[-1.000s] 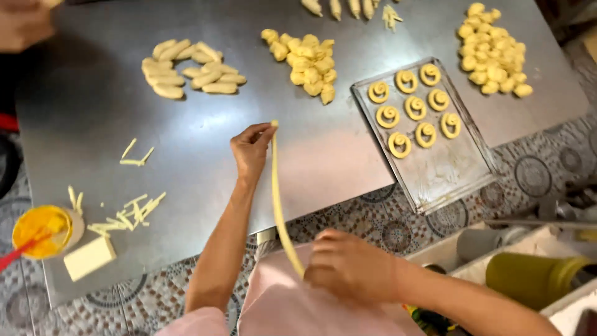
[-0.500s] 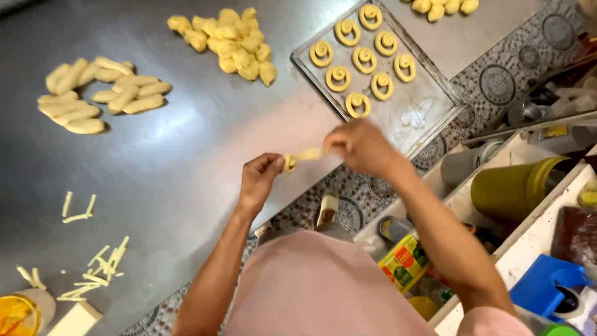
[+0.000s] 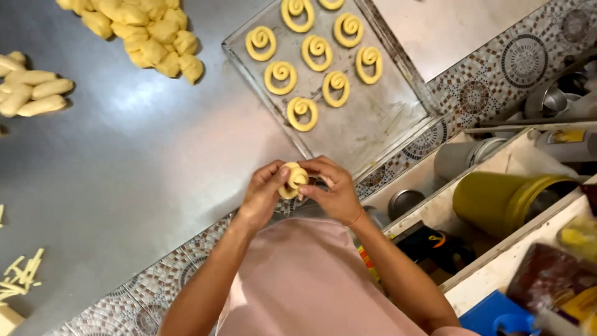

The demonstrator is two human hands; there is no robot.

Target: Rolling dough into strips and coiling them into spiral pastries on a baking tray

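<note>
The dough coil [image 3: 293, 180] is pale yellow, wound in a spiral, and the spiral rounds [image 3: 309, 57] on the tray [image 3: 373, 127] share that buttery yellow. The tray itself is dull grey metal, smeared with a whitish film. The tabletop [image 3: 143, 162] is brushed steel grey, edged with a mosaic border [image 3: 472, 93] of small brown, white and dark tiles set in round medallions. The heaped dough lumps [image 3: 146, 37] are a stronger yellow; the dough logs [image 3: 31, 93] are paler cream. The apron [image 3: 305, 280] is plain soft pink. A canister [image 3: 504, 202] is olive-mustard, and a box corner [image 3: 491, 314] is bright blue.
</note>
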